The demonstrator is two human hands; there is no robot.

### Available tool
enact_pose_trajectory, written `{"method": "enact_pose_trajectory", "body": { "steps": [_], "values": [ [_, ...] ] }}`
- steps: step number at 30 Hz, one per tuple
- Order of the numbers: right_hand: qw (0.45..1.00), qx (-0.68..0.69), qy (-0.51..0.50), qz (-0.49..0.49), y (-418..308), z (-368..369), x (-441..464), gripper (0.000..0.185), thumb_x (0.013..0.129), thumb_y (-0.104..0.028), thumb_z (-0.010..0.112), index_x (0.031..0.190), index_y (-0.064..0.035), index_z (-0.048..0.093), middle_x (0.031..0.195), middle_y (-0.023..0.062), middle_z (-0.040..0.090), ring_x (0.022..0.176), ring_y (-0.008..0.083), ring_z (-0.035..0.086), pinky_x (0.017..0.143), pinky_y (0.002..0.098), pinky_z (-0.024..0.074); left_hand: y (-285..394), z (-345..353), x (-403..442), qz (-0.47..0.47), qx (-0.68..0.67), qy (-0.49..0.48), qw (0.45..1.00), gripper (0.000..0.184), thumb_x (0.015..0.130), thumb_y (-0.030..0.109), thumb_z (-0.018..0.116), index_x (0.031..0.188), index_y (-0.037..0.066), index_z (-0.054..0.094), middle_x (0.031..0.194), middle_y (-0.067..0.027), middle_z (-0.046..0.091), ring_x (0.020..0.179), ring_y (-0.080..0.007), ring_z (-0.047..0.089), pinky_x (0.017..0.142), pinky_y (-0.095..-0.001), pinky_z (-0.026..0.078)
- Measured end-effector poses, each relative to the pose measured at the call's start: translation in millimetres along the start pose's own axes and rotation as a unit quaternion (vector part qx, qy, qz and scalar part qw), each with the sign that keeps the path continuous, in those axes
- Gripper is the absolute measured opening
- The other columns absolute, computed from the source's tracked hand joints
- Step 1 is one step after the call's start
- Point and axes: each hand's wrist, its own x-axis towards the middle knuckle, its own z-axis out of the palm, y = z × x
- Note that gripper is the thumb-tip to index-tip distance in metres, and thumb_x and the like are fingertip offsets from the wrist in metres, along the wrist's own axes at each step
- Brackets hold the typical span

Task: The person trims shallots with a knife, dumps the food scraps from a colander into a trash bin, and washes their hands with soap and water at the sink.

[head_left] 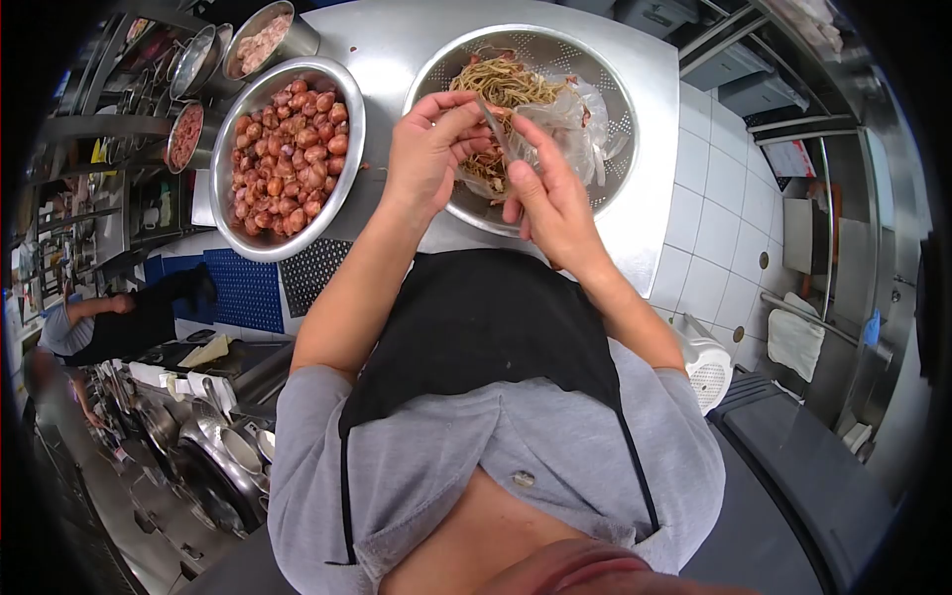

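Note:
My right hand (553, 198) holds a small knife (496, 129), its blade pointing up and to the left. My left hand (428, 149) is beside the blade with fingers curled in a pinch; what it holds is too hidden to name. Both hands are over a perforated metal colander (623, 178), which contains dry stringy roots or stems (506, 81), papery skins and a crumpled clear plastic bag (585, 119). To the left, a metal bowl (226, 213) is heaped with reddish-brown shallots (290, 159).
The steel table (650, 89) bears the bowl and colander. Pots of pale pink meat (260, 45) and minced meat (184, 136) stand at the upper left. Another person (94, 322) in a dark apron is at far left. A white stool (706, 372) stands at right.

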Motion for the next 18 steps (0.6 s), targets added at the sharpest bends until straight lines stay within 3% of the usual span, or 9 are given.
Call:
{"method": "enact_pose_trajectory", "body": {
  "steps": [3, 12, 18],
  "values": [
    [0.999, -0.028, 0.026, -0.025, 3.7, 2.7, 3.0, 0.053, 0.101, -0.022, 0.05, 0.149, -0.0074, 0.032, 0.07, 0.0032, 0.059, 0.057, 0.0081, 0.057, 0.047, 0.024, 0.0451, -3.6, 6.6, -6.5, 0.001, 0.003, 0.002, 1.0, 0.018, 0.092, 0.006, 0.062, 0.107, -0.002, 0.058, 0.098, -0.0124, 0.069, 0.084, -0.0182, 0.068, 0.075, -0.0309, 0.058],
    [0.999, 0.022, 0.031, -0.023, 7.3, 5.2, 4.2, 0.05, 0.1, -0.019, 0.051, 0.147, -0.0086, 0.035, 0.075, 0.0033, 0.057, 0.056, 0.0072, 0.054, 0.044, 0.0228, 0.0432, -9.7, 14.5, -13.3, -0.028, -0.071, 0.04, 0.996, 0.011, 0.088, 0.007, 0.066, 0.095, 0.001, 0.059, 0.087, -0.0095, 0.067, 0.072, -0.0163, 0.064, 0.062, -0.0271, 0.055],
    [0.998, 0.047, 0.044, 0.006, 14.5, 0.9, 18.1, 0.034, 0.101, -0.021, 0.049, 0.132, -0.0085, 0.04, 0.067, 0.0009, 0.053, 0.05, 0.0067, 0.049, 0.042, 0.0214, 0.0391, -7.9, 12.3, -19.4, -0.075, -0.035, 0.01, 0.997, 0.008, 0.087, 0.006, 0.066, 0.09, 0.001, 0.061, 0.085, -0.0087, 0.068, 0.068, -0.0133, 0.063, 0.06, -0.0249, 0.053]
  ]
}}
